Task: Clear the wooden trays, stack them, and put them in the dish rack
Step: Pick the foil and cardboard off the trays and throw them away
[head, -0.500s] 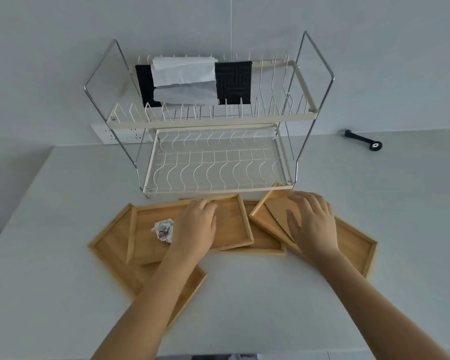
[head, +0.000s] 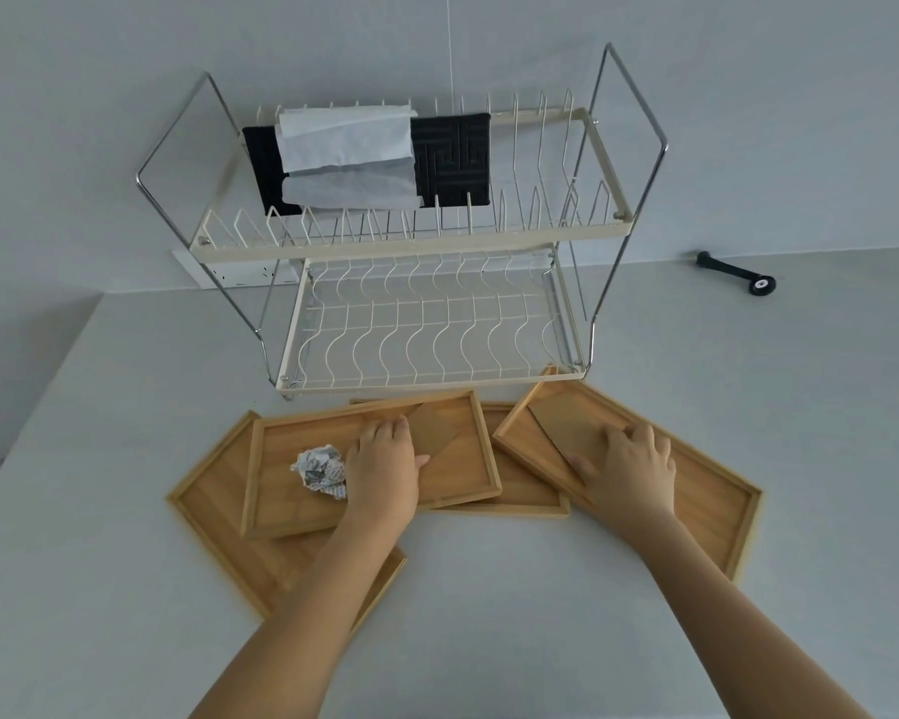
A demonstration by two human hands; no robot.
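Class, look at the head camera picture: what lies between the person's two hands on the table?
Between left hand and right hand lies a wooden tray, partly overlapped by neighbouring trays.

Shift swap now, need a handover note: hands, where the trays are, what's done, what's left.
Left hand: flat on a brown card in the top-left tray, nothing gripped; crumpled paper sits beside it.
Right hand: flat on a brown card in the right tray, no grip visible.
Trays overlap loosely on the counter in front of the dish rack.
Done: nothing cleared or stacked.
Left: remove cards and paper, stack trays, rack them. Lower tier is free; cloths hang on the upper tier.
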